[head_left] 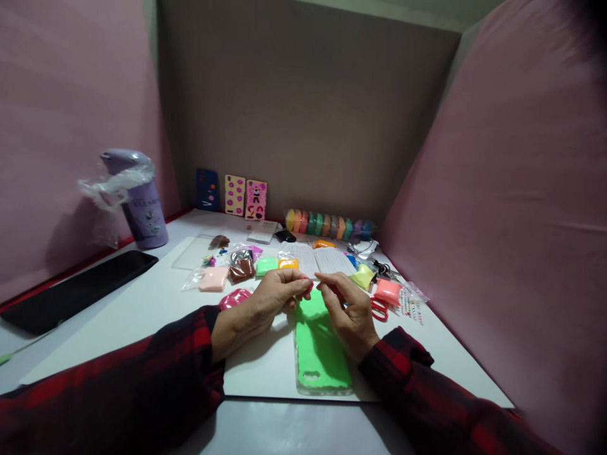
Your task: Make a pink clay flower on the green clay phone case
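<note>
My left hand [277, 294] pinches a small lump of deep pink clay [310, 287] between thumb and fingertips. Close beside it is my right hand [348, 306], its fingers bent and thumb and index tips a little apart; I see nothing between them. Below both hands a phone case [322, 354] lies flat, clear at its edge and covered with bright green clay, its camera opening toward me. Part of it is hidden by my right hand. A pack of pink clay [234, 299] sits just left of my left wrist.
Clay packets, including a brown one [241, 268] and a coral one [387, 292], lie behind my hands. Red scissors [379, 309] rest on the right. Decorated phone cases [235, 194] lean on the back wall. A purple tumbler [145, 208] and black pouch [80, 287] are left.
</note>
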Action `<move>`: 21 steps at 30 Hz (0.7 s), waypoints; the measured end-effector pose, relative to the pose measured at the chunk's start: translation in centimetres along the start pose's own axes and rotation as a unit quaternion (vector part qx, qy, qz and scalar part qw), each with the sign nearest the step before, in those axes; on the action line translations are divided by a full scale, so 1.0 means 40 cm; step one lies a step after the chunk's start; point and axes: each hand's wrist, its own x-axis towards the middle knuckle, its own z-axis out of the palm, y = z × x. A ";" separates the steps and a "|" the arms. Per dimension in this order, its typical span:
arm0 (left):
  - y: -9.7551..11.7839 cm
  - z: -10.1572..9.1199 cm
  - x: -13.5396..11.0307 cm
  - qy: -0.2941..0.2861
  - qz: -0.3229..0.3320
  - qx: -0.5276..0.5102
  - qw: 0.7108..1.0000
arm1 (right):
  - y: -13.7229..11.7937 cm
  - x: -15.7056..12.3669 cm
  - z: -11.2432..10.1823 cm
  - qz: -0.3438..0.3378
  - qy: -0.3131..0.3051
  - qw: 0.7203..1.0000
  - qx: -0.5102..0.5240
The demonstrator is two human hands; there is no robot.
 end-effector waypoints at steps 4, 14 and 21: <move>-0.008 -0.005 0.001 -0.009 -0.001 -0.001 1.000 | -0.006 0.001 0.001 0.040 -0.007 0.999 -0.007; 0.004 0.002 0.000 0.008 0.003 -0.004 1.000 | -0.004 0.001 0.010 0.096 -0.024 0.995 0.011; 0.012 0.004 -0.009 0.001 0.025 0.024 0.999 | -0.001 0.006 0.014 0.120 -0.022 0.991 0.046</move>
